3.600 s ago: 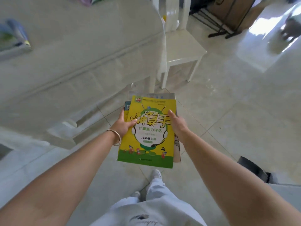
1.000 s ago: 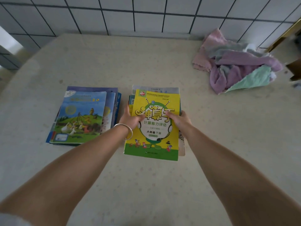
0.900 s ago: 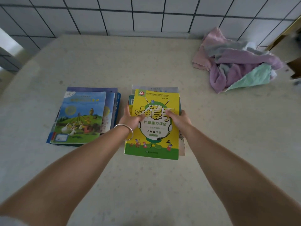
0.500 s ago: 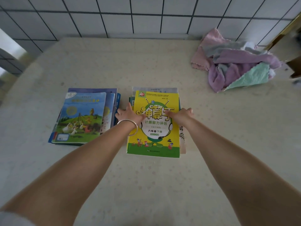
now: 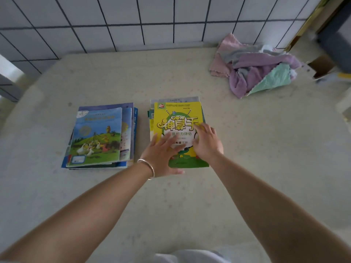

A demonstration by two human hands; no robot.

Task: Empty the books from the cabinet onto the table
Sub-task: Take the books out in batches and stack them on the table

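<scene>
1. Head view shows the yellow-covered book [image 5: 177, 118] topping a small stack that lies flat on the table [image 5: 247, 186], just right of a second stack with a blue picture book [image 5: 97, 135] uppermost.
2. Your left hand [image 5: 161, 154] lies over the near-left part of the yellow cover with fingers straight and spread, gripping nothing. Your right hand [image 5: 207, 143] sits at the cover's right edge, fingers loosely bent; it appears to hold nothing.
3. Judged step: this load is set down and the hands are free of it.
4. Next move: lift both hands clear without dragging the top cover, then go to the cabinet for any books left there.
5. Far right on the table lies a heap of cloths [image 5: 254, 71], well apart from both stacks.
6. Not visible: the cabinet, so the remaining count cannot be told. Lower books show edges only. The far-right corner is blurred.
</scene>
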